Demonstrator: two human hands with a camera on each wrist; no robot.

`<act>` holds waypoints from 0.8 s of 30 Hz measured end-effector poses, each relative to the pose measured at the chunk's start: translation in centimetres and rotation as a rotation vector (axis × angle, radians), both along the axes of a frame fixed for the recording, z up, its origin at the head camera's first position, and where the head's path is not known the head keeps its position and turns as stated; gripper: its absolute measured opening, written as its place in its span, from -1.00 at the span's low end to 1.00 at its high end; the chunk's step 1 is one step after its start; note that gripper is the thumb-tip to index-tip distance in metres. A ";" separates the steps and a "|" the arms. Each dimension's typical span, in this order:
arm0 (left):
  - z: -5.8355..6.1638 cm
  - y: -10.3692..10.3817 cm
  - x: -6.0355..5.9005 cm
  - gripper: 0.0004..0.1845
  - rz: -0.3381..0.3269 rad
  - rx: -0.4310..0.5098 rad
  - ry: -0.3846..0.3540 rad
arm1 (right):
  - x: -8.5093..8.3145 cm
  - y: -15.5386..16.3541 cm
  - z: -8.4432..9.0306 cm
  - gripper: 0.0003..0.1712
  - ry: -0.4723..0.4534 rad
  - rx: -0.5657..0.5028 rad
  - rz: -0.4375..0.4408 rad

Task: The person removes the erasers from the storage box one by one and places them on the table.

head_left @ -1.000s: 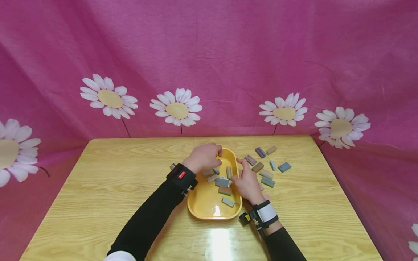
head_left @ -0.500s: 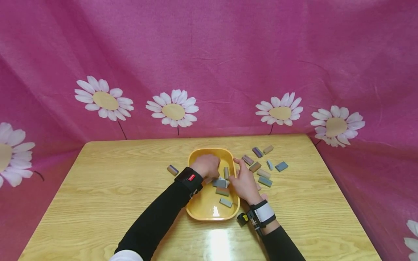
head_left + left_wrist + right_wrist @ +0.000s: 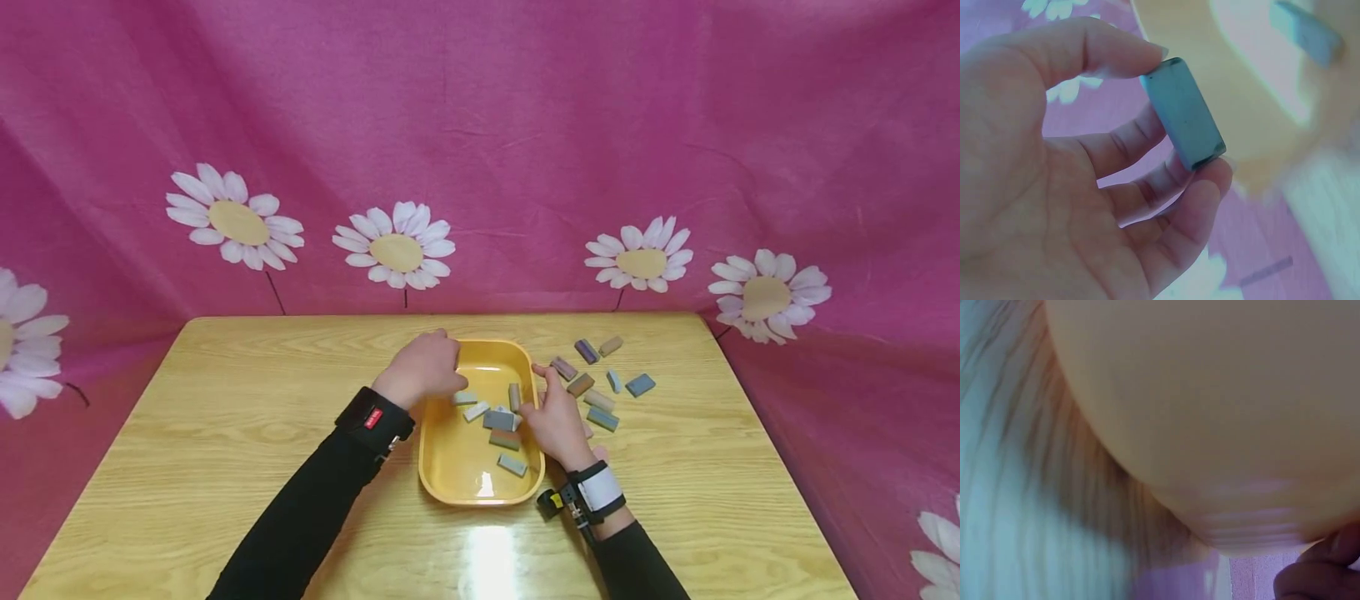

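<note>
My left hand [image 3: 422, 367] is over the left rim of a yellow plastic tray [image 3: 456, 477]. In the left wrist view, its thumb and fingers pinch a small blue-grey rectangular block [image 3: 1186, 114] by its ends; the head view hides that block behind the hand. Several similar blocks lie in the tray, among them a grey one [image 3: 498, 420], a brown-and-green one [image 3: 505, 439] and a pale one [image 3: 512, 465]. My right hand [image 3: 558, 421] grips the tray's right rim, thumb on the inner side. The right wrist view shows mostly the tray's outer wall [image 3: 1210, 412] and some fingers [image 3: 1316, 572].
To the right of the tray, several more small blocks lie scattered on the wooden table [image 3: 247, 433], including a blue-grey one [image 3: 641, 384] and a purple one [image 3: 587, 351]. A pink cloth [image 3: 517, 167] printed with white daisies hangs behind the table.
My left hand dipped into the tray, then moved up and left to the rim, now with a block. A two-tone block on the table left of the tray is now hidden. The right hand stays.
</note>
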State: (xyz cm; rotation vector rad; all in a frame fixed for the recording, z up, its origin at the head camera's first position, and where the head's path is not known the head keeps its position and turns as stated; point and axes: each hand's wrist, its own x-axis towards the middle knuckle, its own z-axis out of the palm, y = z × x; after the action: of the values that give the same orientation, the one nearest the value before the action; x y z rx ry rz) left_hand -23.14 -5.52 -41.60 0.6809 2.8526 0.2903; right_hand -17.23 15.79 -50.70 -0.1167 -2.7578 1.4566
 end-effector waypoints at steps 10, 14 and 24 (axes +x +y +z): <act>-1.9 -6.4 1.2 -0.83 0.123 0.035 -0.071 | -0.2 0.2 -0.1 -0.26 -0.002 -0.001 0.000; -3.6 -7.3 1.5 -0.86 0.153 0.022 -0.107 | -0.2 0.2 -0.2 -0.26 -0.002 -0.001 -0.005; -5.0 -8.2 1.8 -0.83 0.160 -0.038 -0.091 | -0.2 0.1 -0.3 -0.25 -0.022 -0.013 -0.011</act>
State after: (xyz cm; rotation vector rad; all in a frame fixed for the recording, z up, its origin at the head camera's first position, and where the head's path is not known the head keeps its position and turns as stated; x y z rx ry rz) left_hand -21.33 -13.71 -46.56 0.4220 2.8219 0.2829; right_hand -17.46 15.93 -51.02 -0.1490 -2.7605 1.4791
